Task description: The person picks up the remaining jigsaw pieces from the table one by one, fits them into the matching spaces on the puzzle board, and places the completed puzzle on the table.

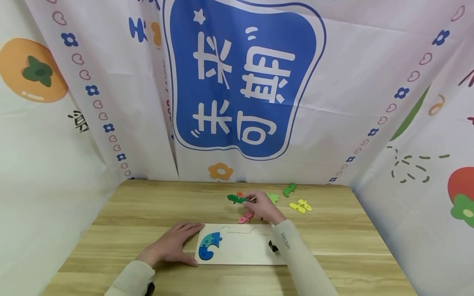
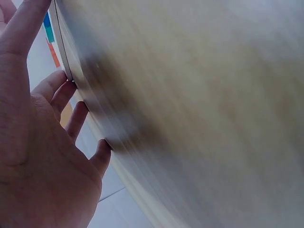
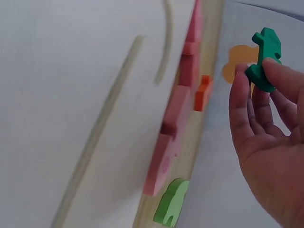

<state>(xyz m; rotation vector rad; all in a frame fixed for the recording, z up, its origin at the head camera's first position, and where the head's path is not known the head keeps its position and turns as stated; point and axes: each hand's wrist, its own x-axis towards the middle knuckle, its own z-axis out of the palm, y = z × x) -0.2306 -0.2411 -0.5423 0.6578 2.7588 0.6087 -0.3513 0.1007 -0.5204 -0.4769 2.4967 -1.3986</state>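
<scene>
My right hand is raised past the far edge of a pale puzzle board, pinching a dark green puzzle piece between thumb and fingers. The right wrist view shows this green piece with its small knob, held above the table. Blue and teal pieces lie joined in a curve on the board's left part. At the left edge of the board rests my left hand, thumb and fingers spread and touching the edge. In the left wrist view the left hand's fingers reach along the edge.
Pink pieces lie just beyond the board, near an orange piece. Farther right are light green, mid-green and yellow pieces. A printed curtain hangs behind the wooden table. The right forearm crosses the board's right end.
</scene>
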